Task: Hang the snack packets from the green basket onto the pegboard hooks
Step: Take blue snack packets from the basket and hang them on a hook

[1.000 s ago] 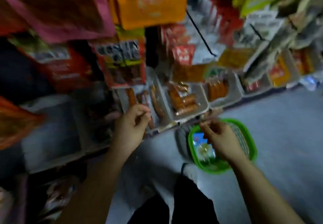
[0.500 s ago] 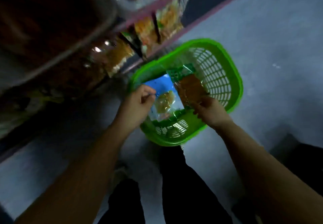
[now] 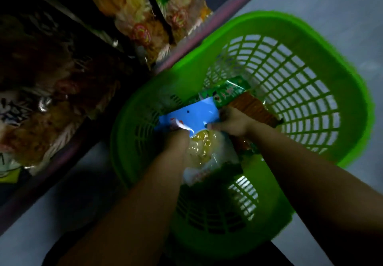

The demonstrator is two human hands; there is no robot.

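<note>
A green basket (image 3: 342,91) stands on the grey floor, and both my hands reach down into it. Inside lies a snack packet with a blue header and a clear body full of yellow pieces (image 3: 196,114). My left hand (image 3: 176,141) grips its left side below the header. My right hand (image 3: 232,120) pinches the header's right edge. Under it lies a second packet with a green header and brown contents (image 3: 248,104). The pegboard hooks are out of view.
A low shelf with a purple rail (image 3: 207,27) runs diagonally just left of the basket, stocked with orange and brown snack bags (image 3: 132,17). Grey floor (image 3: 331,2) stretches to the right. My dark trouser legs show at the bottom.
My view dropped from the shelf display to the basket, which now fills the frame. Both hands went deeper into it and took hold of the blue-header packet.
</note>
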